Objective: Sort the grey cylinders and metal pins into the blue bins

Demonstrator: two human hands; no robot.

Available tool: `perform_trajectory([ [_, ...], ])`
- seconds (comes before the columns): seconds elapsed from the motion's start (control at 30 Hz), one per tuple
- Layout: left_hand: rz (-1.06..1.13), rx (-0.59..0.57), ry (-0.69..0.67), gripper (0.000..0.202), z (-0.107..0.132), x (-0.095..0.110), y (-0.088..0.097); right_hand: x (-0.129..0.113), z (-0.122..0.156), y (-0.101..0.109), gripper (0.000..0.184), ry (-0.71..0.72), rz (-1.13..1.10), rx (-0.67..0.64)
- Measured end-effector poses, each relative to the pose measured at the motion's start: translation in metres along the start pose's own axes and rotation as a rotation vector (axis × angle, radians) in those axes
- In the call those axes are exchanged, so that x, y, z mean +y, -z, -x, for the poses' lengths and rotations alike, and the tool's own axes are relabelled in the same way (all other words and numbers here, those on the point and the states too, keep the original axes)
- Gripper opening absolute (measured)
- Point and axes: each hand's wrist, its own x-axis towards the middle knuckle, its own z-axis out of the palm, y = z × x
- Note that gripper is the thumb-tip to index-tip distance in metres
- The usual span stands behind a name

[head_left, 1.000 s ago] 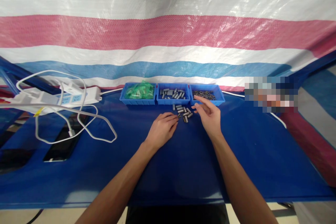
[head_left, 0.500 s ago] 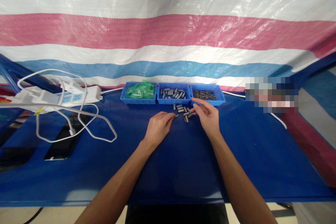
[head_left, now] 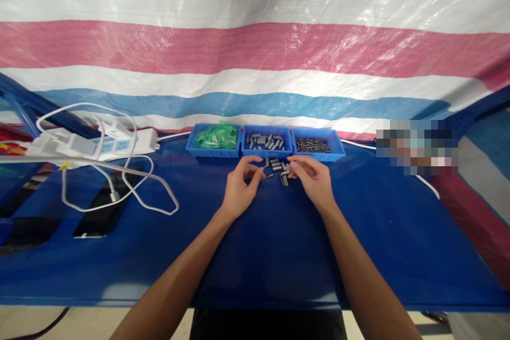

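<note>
My left hand [head_left: 240, 190] rests on the blue table cover [head_left: 255, 244] with thumb and fingers pinched on a small thin pin [head_left: 268, 176]. My right hand [head_left: 313, 178] lies just to the right, fingers curled down onto a loose pile of small grey metal cylinders [head_left: 279, 167]. Behind the pile stand three blue trays: the left tray [head_left: 215, 150] holds green plastic bags, the middle tray [head_left: 266, 152] holds grey cylinders, the right tray [head_left: 338, 151] holds thin dark pins.
A white power strip [head_left: 115, 143] with looping white cables [head_left: 131, 186] lies at the far left, beside a dark phone [head_left: 99, 212]. A striped tarpaulin [head_left: 255, 53] hangs behind the table. A blurred patch sits at the right.
My right hand dropped from above the right tray down onto the loose cylinders and curled its fingers. My left hand lifted slightly, keeping its pinch. The view shifted a little to the right.
</note>
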Motion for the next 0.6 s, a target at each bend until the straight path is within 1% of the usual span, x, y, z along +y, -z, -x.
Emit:
perform_trajectory([
  [0.13,-0.002,0.039,-0.026,0.032,0.0001,-0.0019,-0.0004,0.0028,0.0005,-0.0005,0.027,-0.01,0.034,-0.069],
  [0.27,0.0,0.059,-0.023,0.027,0.0008,-0.0041,-0.0001,0.0039,0.0028,-0.0019,0.03,-0.039,0.031,-0.157],
  [0.4,-0.031,0.077,-0.051,0.018,0.0015,-0.0029,0.0001,0.0013,0.0058,-0.0043,0.032,-0.037,0.02,-0.238],
  [0.5,-0.06,0.075,-0.061,0.015,0.002,0.0011,-0.0001,-0.0009,0.0071,-0.0061,0.033,-0.04,0.015,-0.255],
  [0.6,-0.071,0.038,-0.05,0.015,0.0023,0.0047,0.0,-0.0015,0.0072,-0.0071,0.032,-0.042,0.021,-0.251],
])
